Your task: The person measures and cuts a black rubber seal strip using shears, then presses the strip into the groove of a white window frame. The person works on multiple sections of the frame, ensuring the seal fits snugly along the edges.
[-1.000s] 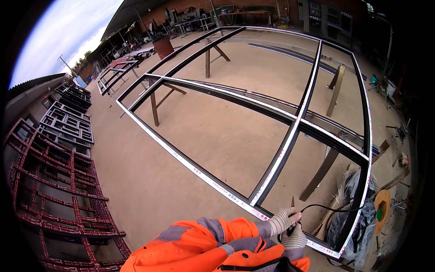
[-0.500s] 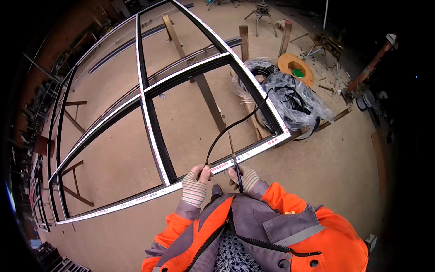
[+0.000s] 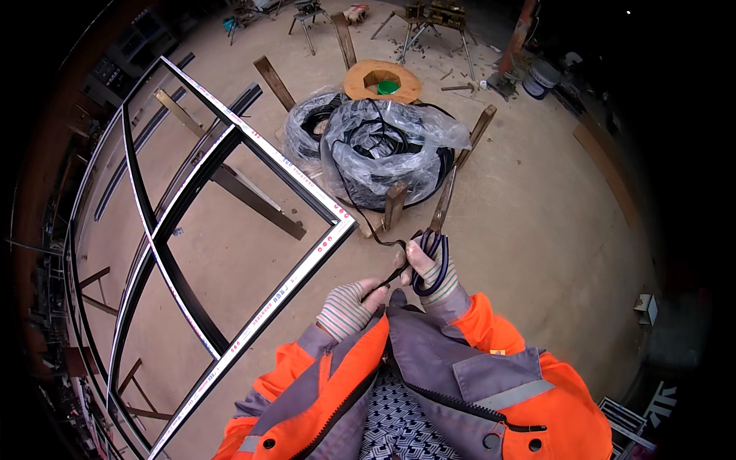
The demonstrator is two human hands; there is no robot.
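Note:
My left hand (image 3: 349, 309), in a striped fingerless glove, pinches a thin black rubber strip (image 3: 392, 276). My right hand (image 3: 429, 268), gloved alike, carries scissors (image 3: 440, 218) with dark handles, blades pointing up and away from me. Its thumb and fingertips also meet the strip, a short length of which spans the two hands. Beyond them the strip leads up to the plastic-wrapped coils (image 3: 376, 146) on the floor. Left of my hands stands a large black window frame (image 3: 277, 295) with white printed film along its faces.
Wooden posts (image 3: 395, 205) rise around the coils. A round wooden disc (image 3: 360, 80) with a green roll (image 3: 388, 87) lies behind. Farther off are metal stands (image 3: 437, 19) and a bucket (image 3: 540, 80). A small white box (image 3: 646, 308) sits at right.
My view has swung right, so the frame sits farther left and the coils more central. The strip no longer arcs across the frame. My right hand, still with the scissors, has come onto the strip.

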